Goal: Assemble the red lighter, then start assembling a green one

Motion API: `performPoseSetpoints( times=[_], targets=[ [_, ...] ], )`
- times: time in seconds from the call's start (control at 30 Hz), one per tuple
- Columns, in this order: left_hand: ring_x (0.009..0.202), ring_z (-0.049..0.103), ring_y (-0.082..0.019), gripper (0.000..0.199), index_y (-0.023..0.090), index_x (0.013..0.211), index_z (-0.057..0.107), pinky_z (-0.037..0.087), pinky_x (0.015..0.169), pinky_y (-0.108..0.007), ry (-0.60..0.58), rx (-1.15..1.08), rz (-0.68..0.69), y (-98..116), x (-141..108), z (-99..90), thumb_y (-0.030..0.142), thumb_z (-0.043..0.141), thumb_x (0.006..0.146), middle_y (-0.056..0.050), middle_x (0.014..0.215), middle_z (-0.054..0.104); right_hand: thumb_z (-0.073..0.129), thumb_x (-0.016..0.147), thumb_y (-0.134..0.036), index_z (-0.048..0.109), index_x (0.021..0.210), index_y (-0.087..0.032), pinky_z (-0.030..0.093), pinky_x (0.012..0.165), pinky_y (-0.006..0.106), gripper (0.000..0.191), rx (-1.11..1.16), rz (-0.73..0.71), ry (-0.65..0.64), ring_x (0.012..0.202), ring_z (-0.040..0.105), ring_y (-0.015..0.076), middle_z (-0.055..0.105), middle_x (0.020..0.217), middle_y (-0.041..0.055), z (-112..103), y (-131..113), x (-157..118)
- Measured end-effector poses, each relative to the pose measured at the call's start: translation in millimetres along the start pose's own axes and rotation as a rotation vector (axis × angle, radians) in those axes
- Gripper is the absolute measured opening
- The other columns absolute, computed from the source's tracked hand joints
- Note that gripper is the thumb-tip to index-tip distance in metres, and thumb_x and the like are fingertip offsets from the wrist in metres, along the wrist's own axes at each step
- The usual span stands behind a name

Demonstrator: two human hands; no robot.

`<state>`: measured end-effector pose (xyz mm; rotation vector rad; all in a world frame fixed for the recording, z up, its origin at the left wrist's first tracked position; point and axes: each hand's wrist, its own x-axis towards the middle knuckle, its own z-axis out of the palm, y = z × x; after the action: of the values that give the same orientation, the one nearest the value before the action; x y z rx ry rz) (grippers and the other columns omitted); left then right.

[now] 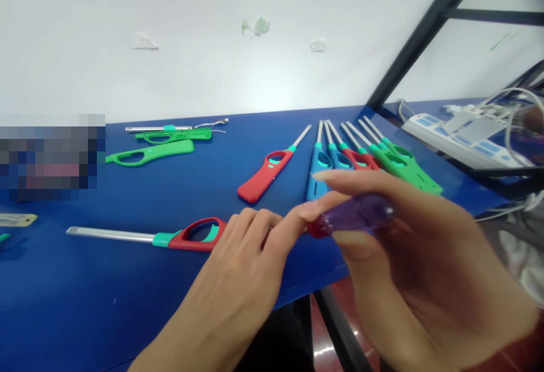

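Note:
A red gas lighter (pixel 198 235) with a long metal barrel and teal collar lies on the blue table in front of me, its barrel pointing left. My left hand (pixel 242 264) is closed over its handle and hides most of it. My right hand (pixel 425 258) grips a screwdriver (pixel 357 213) by its translucent purple handle between thumb and fingers. The screwdriver's red end points left, against the fingertips of my left hand. Its shaft and tip are hidden behind the left fingers.
Another red lighter (pixel 267 176) lies beyond my hands. Several blue, red and green lighters (pixel 399 162) are lined up at the right. Green casing halves (pixel 170 149) lie at the back left. White power strips (pixel 459 139) stand beyond a black metal frame (pixel 412 37).

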<state>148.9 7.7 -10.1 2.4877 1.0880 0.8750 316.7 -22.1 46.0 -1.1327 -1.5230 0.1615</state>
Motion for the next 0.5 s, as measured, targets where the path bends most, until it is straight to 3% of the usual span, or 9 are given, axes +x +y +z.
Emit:
performPoseSetpoints(
  times=[0.13,0.27,0.37,0.5],
  targets=[
    [0.096,0.065,-0.023,0.071,0.048,0.165,0.022,0.057,0.095,-0.048,-0.012,-0.015,0.028,1.2,-0.9,-2.0,0.011,0.039,0.107,-0.001,0.116,0.064,0.072,0.094,-0.016,0.075,0.129,-0.032,0.065,0.083,0.025,0.039,-0.024,-0.177,0.078,0.093,0.075,0.0148,0.078,0.125,-0.0051,2.1,20.4,-3.9],
    [0.117,0.063,-0.026,0.068,0.041,0.166,0.023,0.055,0.103,-0.05,-0.144,-0.078,-0.038,5.6,-0.1,-5.1,0.013,0.044,0.107,-0.004,0.133,0.063,0.068,0.097,-0.015,0.075,0.129,-0.031,0.062,0.094,0.026,0.036,-0.065,-0.17,0.051,0.107,0.073,0.017,0.077,0.126,-0.0042,1.9,23.5,-3.2],
    [0.119,0.065,-0.027,0.064,0.044,0.162,0.032,0.058,0.1,-0.048,-0.052,-0.059,-0.041,-0.7,-1.7,3.3,0.015,0.046,0.107,-0.003,0.138,0.064,0.065,0.1,-0.015,0.074,0.13,-0.031,0.061,0.094,0.024,0.035,-0.112,-0.188,0.023,0.105,0.073,0.0148,0.078,0.125,-0.0055,-0.9,21.0,-1.8],
    [0.117,0.067,-0.026,0.063,0.045,0.16,0.037,0.059,0.098,-0.047,-0.043,-0.051,-0.038,-7.7,-5.6,9.4,0.016,0.049,0.106,-0.001,0.136,0.067,0.062,0.103,-0.016,0.072,0.132,-0.034,0.064,0.089,0.029,0.035,-0.149,-0.154,-0.015,0.102,0.075,0.0164,0.078,0.126,-0.0055,-3.4,19.9,-2.0]
  ],
)
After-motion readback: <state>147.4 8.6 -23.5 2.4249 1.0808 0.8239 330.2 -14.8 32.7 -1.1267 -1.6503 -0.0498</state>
